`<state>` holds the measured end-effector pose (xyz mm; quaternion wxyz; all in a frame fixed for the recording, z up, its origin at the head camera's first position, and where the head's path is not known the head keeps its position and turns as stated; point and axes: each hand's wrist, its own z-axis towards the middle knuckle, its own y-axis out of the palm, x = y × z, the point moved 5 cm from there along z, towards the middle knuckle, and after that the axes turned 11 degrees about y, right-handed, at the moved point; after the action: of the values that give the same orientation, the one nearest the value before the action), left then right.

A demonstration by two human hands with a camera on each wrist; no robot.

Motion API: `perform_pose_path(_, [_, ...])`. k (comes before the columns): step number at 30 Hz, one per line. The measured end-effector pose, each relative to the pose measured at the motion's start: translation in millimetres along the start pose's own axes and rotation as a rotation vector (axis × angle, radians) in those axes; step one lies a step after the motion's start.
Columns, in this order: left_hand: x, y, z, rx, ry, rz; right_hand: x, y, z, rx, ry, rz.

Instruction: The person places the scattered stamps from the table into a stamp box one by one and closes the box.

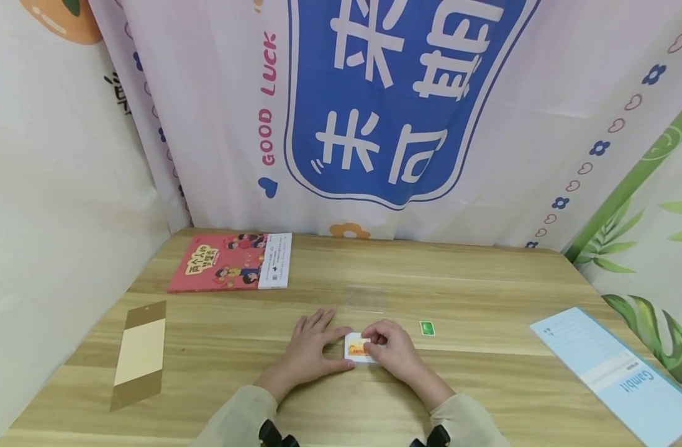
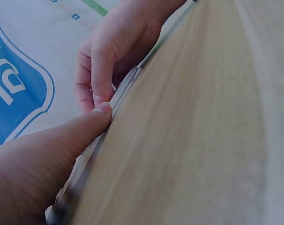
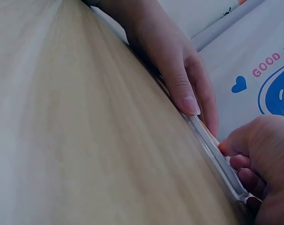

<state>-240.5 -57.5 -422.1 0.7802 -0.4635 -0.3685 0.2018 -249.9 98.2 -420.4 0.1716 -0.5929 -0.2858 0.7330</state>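
Observation:
A small flat white case (image 1: 348, 336) lies on the table between the two hands, its clear layered edge (image 3: 212, 154) showing in the right wrist view. On top of it is a small orange-and-yellow picture card (image 1: 356, 349), partly covered by fingers. My left hand (image 1: 309, 349) rests on the table with fingers spread, thumb and index finger touching the case's left corners. With curled fingers, my right hand (image 1: 395, 354) reaches over the right side and pinches at the picture card with thumb and index finger. The left wrist view shows both hands meeting at the case's edge.
A small green stamp-like card (image 1: 427, 328) lies right of the hands. Behind them is a clear plastic sheet (image 1: 365, 298). A red book (image 1: 218, 264) lies back left, a brown-and-cream card (image 1: 140, 354) left, and a light blue Gambit pad (image 1: 609, 366) right.

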Motion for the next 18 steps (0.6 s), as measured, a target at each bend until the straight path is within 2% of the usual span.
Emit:
perform_pose_path(12, [-1.2,1.5,-1.8,0.005,0.007,-0.010,-1.8,1.1,-2.0,0.007,0.004,-0.010])
perform_pose_path(18, [-2.2,2.3,-1.0,-0.012,-0.004,-0.013,-3.2,-2.5,-1.9,0.005,0.048,0.070])
